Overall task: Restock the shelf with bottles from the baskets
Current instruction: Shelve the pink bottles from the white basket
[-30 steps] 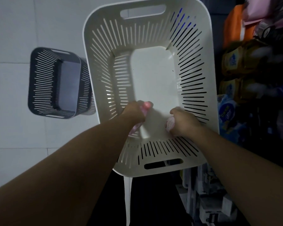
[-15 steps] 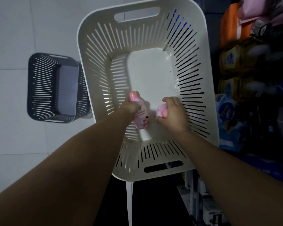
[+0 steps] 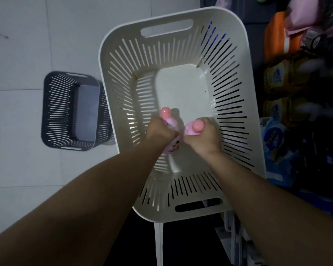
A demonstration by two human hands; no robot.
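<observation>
Within the large basket [image 3: 123, 77], the left bottle [image 3: 171, 147] is held in the left hand [image 3: 160, 131], the right bottle [image 3: 194, 128] beside it in the right hand [image 3: 206, 138]. A small basket [image 3: 60, 110] is set on the floor [image 3: 17, 141] to the left; stacked packets [image 3: 277, 77] are ranged to the right.

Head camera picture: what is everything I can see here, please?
White basket: 1, cream, centre.
Dark basket: 1, grey, left, on floor.
Left bottle: 1, pink, inside white basket, gripped.
Right bottle: 1, pink, inside white basket, gripped.
Packets: several, orange, yellow, blue, right edge; blurred.
Floor: 1, white tiles, left.
Left hand: 1, holds left bottle.
Right hand: 1, holds right bottle.
</observation>
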